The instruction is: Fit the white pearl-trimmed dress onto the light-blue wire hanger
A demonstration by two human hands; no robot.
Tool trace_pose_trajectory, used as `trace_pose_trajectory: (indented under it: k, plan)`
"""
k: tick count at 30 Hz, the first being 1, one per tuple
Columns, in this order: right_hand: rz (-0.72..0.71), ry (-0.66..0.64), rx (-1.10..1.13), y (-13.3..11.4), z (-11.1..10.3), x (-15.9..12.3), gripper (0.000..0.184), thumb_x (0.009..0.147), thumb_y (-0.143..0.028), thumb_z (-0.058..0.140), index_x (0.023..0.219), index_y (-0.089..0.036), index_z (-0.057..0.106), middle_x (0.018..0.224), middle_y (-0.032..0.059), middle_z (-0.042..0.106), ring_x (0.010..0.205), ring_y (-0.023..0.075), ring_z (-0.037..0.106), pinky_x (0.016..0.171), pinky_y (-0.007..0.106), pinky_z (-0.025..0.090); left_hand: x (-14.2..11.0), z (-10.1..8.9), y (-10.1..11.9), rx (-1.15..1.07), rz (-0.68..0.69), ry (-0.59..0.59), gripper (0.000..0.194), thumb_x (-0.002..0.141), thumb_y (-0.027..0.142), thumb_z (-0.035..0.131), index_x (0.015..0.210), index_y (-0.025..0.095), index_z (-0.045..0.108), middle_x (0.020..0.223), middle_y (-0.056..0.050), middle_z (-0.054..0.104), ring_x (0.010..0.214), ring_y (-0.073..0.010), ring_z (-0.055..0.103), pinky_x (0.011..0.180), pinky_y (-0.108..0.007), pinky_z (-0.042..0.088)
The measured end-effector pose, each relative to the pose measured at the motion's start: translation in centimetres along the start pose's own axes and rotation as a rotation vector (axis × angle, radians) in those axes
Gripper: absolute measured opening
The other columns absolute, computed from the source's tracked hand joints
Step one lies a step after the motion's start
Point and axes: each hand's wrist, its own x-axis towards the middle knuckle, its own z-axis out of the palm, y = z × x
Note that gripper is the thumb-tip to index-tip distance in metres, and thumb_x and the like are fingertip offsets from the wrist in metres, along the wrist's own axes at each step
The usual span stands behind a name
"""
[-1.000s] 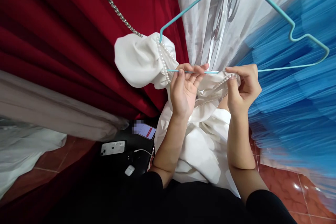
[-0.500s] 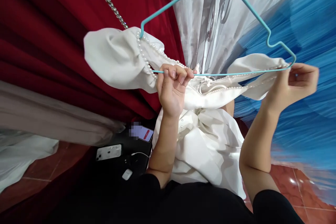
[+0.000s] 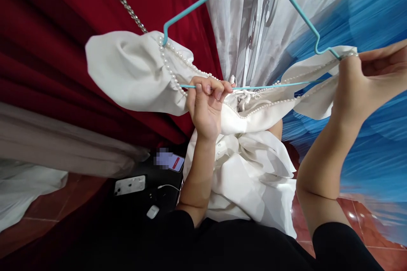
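A turquoise hanger is held up before me, with a white dress trimmed in pearls partly on it. Its left puffed sleeve hangs from the hanger's left end. My left hand is closed around the bottom bar, just right of that sleeve. At the far right, my right hand pinches the dress's pearl-edged shoulder at the hanger's right end, which it hides. Cords lie in the neckline between the hands, and the skirt drapes over my lap.
Red fabric hangs at left, blue tulle at right, and white fabric behind. A black surface at lower left carries a lit phone, another phone and a small white case. A beaded chain hangs at upper left.
My right hand has moved right, carrying the pearl-edged shoulder outward to the hanger's right end, so the neckline is stretched wide. The hanger and left sleeve have shifted left; my left hand stays on the bar.
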Motion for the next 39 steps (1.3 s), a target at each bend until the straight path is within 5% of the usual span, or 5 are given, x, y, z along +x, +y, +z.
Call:
trace_pose_trajectory:
  k: [14, 21, 27, 32, 39]
  plan:
    - [0.039, -0.236, 0.359, -6.1, 3.3, -3.6, 0.015, 0.083, -0.020, 0.072, 0.075, -0.020, 0.060, 0.070, -0.0031, 0.051, 0.063, 0.0070, 0.047, 0.063, 0.028, 0.039, -0.1, -0.1, -0.3, 0.004, 0.002, -0.019, 0.032, 0.101, 0.046, 0.051, 0.083, 0.024, 0.037, 0.071, 0.002, 0.042, 0.078, -0.0167, 0.063, 0.091, -0.037, 0.059]
    - [0.453, -0.996, 0.361, -6.0, 2.7, -8.8, 0.031, 0.085, -0.050, 0.074, 0.101, -0.023, 0.073, 0.088, 0.0019, 0.072, 0.074, 0.0134, 0.064, 0.069, 0.031, 0.053, 0.1, -0.2, -0.4, -0.027, 0.001, -0.023, 0.034, 0.099, 0.049, 0.054, 0.083, 0.024, 0.039, 0.071, 0.002, 0.042, 0.077, -0.0164, 0.063, 0.092, -0.038, 0.059]
    - [0.699, -0.726, 0.907, -5.2, 5.3, -10.3, 0.035, 0.086, -0.057, 0.063, 0.101, -0.027, 0.066, 0.108, 0.0058, 0.069, 0.116, 0.0223, 0.066, 0.105, 0.047, 0.055, -0.2, 0.1, -0.7, -0.058, -0.033, -0.024, 0.031, 0.100, 0.046, 0.054, 0.082, 0.023, 0.041, 0.072, 0.002, 0.046, 0.082, -0.0164, 0.066, 0.093, -0.037, 0.058]
    - [0.776, -0.464, 1.236, -4.9, 6.9, -11.4, 0.039, 0.085, -0.059, 0.056, 0.070, -0.027, 0.041, 0.070, 0.0007, 0.038, 0.082, 0.0203, 0.057, 0.106, 0.051, 0.053, -1.0, -0.1, -1.0, -0.098, -0.100, -0.082, 0.025, 0.102, 0.043, 0.053, 0.087, 0.023, 0.052, 0.089, -0.002, 0.067, 0.103, -0.0186, 0.072, 0.096, -0.037, 0.058]
    - [0.683, -0.454, 1.178, -4.2, 7.2, -11.6, 0.044, 0.082, -0.057, 0.056, 0.070, -0.026, 0.029, 0.072, -0.0012, 0.021, 0.069, 0.0180, 0.041, 0.098, 0.048, 0.054, -3.4, -0.7, 3.3, 0.420, -0.158, -0.210, 0.025, 0.100, 0.037, 0.059, 0.105, 0.020, 0.077, 0.109, -0.010, 0.077, 0.111, -0.0249, 0.071, 0.104, -0.042, 0.056]
